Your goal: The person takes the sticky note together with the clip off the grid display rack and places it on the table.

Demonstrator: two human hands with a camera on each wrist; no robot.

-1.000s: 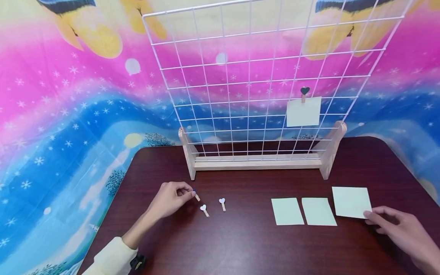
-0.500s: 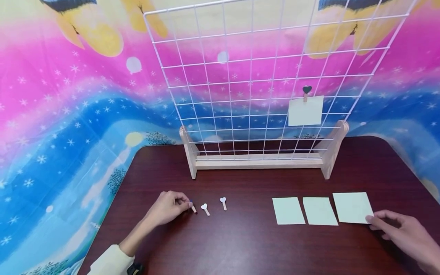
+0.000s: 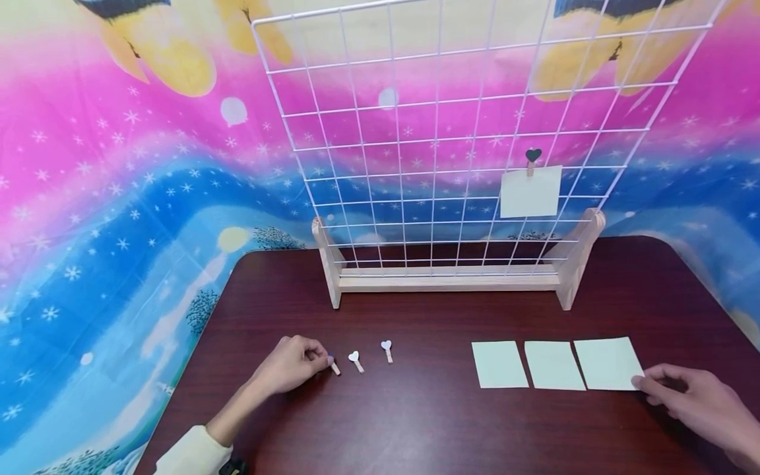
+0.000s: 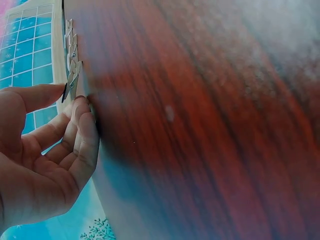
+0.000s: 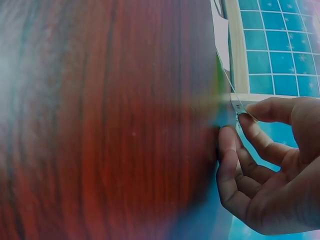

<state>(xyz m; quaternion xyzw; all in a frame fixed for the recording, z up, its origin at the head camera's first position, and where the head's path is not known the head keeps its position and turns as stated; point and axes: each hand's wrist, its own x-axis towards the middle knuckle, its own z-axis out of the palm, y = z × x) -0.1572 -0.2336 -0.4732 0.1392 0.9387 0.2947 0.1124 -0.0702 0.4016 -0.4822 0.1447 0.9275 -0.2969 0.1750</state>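
Observation:
My left hand (image 3: 291, 364) pinches a small wooden clothespin (image 3: 336, 369) at the table's left side, thumb and fingertips covering most of its blue top. In the left wrist view, the thumb meets the clothespin (image 4: 72, 80) beside its spring. Just right of it lie two clothespins with white hearts, a nearer one (image 3: 356, 361) and a farther one (image 3: 388, 351). At the right, my right hand (image 3: 691, 392) pinches the near right corner of a pale green paper square (image 3: 608, 364). That square lies on the table in a row with a middle square (image 3: 555, 365) and a left square (image 3: 500, 365).
Behind the row stands a white wire grid on a wooden base (image 3: 448, 284). A paper square (image 3: 530, 193) hangs on its right side, held by a clothespin with a dark green heart (image 3: 533, 156). The dark wood table (image 3: 392, 422) has rounded back corners against a printed cloth backdrop.
My left hand has drawn its clothespin nearer, level with the two white-heart ones. My right hand has lowered its paper square toward me, in line with the other two.

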